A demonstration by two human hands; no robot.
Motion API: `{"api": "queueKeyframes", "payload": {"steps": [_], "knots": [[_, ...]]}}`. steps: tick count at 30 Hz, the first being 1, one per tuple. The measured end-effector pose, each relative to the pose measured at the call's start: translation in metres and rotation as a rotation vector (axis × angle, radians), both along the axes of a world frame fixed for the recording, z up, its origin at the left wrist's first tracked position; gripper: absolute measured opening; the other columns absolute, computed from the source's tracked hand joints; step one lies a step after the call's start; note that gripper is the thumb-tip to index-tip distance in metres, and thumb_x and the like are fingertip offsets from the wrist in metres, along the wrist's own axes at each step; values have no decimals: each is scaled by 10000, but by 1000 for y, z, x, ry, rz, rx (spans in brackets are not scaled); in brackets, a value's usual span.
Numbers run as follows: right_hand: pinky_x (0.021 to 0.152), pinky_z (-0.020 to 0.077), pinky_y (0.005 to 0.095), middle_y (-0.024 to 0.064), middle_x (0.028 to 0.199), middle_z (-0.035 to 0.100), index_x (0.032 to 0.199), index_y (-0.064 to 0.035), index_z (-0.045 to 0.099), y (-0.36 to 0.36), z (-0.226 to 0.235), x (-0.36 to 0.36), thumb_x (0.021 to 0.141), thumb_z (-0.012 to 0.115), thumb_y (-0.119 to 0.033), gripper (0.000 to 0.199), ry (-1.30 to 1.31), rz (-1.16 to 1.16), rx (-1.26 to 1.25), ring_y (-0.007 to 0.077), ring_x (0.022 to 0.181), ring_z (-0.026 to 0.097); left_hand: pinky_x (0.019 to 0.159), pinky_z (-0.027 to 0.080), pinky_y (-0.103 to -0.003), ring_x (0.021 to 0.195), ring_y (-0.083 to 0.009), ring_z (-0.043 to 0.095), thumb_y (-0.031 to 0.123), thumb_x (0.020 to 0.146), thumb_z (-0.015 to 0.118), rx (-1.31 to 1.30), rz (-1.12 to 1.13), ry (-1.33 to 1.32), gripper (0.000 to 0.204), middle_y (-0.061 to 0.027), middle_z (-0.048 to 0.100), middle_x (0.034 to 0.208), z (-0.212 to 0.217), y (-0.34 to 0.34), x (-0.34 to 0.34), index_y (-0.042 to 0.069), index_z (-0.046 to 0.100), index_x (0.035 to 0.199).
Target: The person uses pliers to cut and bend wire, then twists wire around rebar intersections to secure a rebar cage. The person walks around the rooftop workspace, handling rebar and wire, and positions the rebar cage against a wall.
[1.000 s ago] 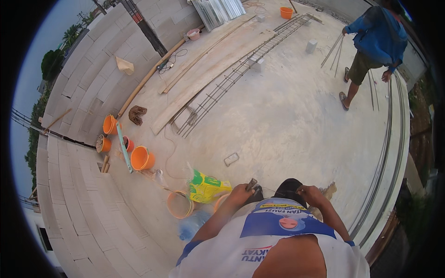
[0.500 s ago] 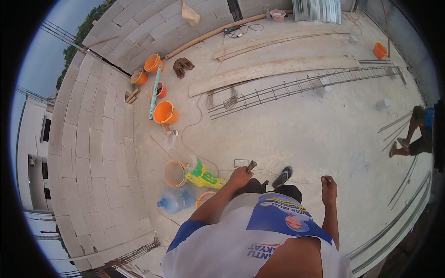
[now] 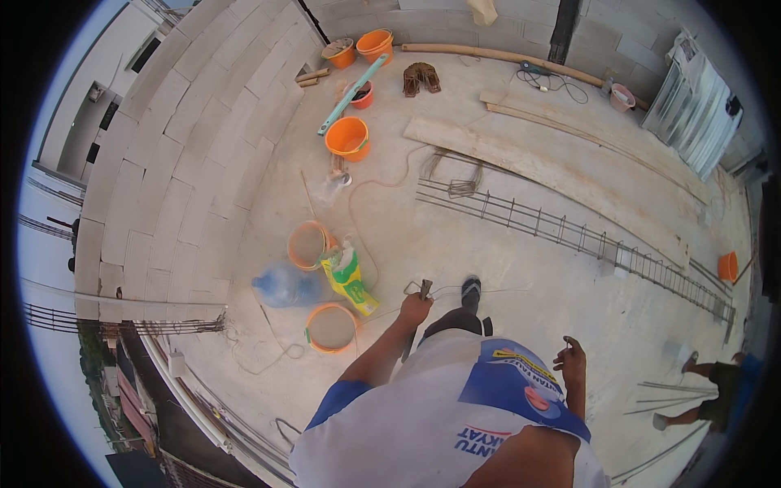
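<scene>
Yellow-and-green sack (image 3: 350, 279) upright on the concrete floor (image 3: 521, 268) between two round orange-rimmed sieves (image 3: 309, 244).

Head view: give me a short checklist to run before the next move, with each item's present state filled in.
1. Left hand grips a tool: ok, fingers closed round it.
2. Kind of tool: cannot tell, too small.
3. Right hand free: cannot tell, it may pinch something tiny.
4. Footing: ok, sandalled foot flat on the concrete floor.
5. Walkway left of the foot: not ok, yellow-green bag, round sieves and a thin wire lie close.
6. Other person: ok, well apart at right.
</scene>
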State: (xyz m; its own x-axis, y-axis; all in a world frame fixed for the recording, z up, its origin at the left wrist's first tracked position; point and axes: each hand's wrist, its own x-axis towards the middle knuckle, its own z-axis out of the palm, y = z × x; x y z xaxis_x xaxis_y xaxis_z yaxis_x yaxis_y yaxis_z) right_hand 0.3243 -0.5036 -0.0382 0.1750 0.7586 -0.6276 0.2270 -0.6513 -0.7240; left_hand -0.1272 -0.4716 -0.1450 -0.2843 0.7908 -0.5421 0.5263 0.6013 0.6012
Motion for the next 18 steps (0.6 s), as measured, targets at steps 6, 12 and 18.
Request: {"api": "queueKeyframes", "payload": {"steps": [6, 12, 18], "knots": [[444, 534, 345, 142, 754, 590, 1253, -43, 536, 39, -48, 50, 774, 480, 49, 490, -169, 119, -198, 234, 570, 630, 798, 504, -476, 925, -425, 639, 356, 802, 637, -66, 28, 131, 409, -263, 668, 908, -63, 59, 5, -39, 667, 900], [429, 535, 386, 175, 786, 603, 1205, -49, 526, 39, -77, 150, 811, 506, -38, 394, -185, 32, -386, 281, 573, 641, 783, 503, -480, 900, -422, 643, 354, 793, 648, -97, 206, 92, 406, -264, 667, 894, -56, 85, 13, -37, 669, 898], [420, 535, 420, 198, 827, 611, 1160, -52, 510, 70, -112, 268, 859, 528, -154, 319, -131, -35, -466, 320, 586, 651, 777, 505, -472, 902, -419, 645, 368, 804, 634, -132, 389, 140, 423, -268, 668, 890, -30, 47, 70, -39, 668, 911]]}}
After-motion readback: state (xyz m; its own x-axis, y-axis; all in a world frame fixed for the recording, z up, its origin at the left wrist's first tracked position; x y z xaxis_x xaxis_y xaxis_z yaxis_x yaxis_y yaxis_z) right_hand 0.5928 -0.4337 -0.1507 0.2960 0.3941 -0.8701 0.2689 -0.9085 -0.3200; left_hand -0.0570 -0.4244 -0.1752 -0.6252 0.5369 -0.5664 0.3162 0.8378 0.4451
